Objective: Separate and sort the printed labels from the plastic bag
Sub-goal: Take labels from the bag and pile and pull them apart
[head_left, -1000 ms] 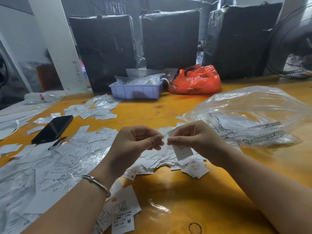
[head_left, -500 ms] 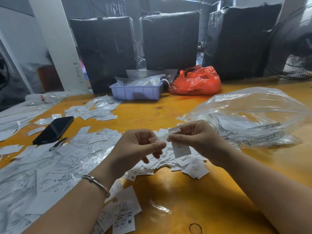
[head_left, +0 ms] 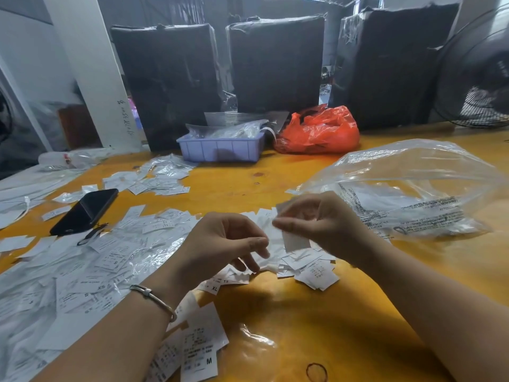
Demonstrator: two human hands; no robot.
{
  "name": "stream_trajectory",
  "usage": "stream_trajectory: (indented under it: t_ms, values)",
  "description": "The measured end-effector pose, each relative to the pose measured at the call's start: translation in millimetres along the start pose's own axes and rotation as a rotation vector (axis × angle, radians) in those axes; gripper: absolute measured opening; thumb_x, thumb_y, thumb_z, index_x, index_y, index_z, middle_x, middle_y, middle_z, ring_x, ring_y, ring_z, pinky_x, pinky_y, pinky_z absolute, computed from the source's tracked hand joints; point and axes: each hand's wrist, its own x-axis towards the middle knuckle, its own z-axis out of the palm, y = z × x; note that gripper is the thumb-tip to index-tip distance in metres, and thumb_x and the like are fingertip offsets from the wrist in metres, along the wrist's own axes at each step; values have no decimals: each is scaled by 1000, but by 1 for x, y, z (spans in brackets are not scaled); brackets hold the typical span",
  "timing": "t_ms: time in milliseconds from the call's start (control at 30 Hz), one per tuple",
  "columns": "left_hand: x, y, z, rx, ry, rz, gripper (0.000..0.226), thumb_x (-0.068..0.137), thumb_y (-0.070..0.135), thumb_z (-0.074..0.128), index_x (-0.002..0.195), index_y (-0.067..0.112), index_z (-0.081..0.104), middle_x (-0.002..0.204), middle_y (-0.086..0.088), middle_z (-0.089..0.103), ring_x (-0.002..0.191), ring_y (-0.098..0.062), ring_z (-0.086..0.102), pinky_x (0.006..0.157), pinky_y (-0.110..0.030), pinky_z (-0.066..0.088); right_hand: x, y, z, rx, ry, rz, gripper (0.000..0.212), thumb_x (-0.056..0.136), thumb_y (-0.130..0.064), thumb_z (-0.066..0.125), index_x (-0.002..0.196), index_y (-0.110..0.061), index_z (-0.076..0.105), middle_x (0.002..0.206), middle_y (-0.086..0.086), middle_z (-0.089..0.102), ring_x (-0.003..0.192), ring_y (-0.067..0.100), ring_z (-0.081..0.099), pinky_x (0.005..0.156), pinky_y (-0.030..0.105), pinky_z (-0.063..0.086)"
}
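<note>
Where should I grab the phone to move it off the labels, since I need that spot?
Pinch the black phone across its two long edges near the middle, coming from above. It lies flat and aslant on the table, long edges exposed; a small dark strap lies at its near end.

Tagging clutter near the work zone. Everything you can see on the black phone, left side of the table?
The black phone is a slim, glossy dark slab lying flat, screen dark, on the orange table, set diagonally with its near end toward the person. A short dark strap trails from its near end. Loose white labels lie around it; whether any touch it is unclear. Neither hand touches it.
</note>
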Motion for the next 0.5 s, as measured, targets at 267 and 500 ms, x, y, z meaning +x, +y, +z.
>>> stream_trajectory:
  t_ms: [267, 500]
  values:
    - [-1, 3, 0, -41, 33, 45, 26, 71, 23, 75, 83, 1, 68, 77, -12, 75, 59, -27, 72, 48, -24, 53, 1, -14, -15, 264, 374, -130, 61, 77, 3, 72, 131, -19, 51, 86, 3, 66, 82, 19, 67, 67, 28, 58]
    - [-1, 2, 0, -30, 14, 50, 26, 71, 24, 75, 82, 1, 69, 77, -11, 75, 60, -28, 72, 47, -22, 52, -3, -24, -6, 51, 288, -194, 67, 75, -5, 77, 133, -22, 48, 91, -6, 67, 89, 7, 67, 74, 20, 57]
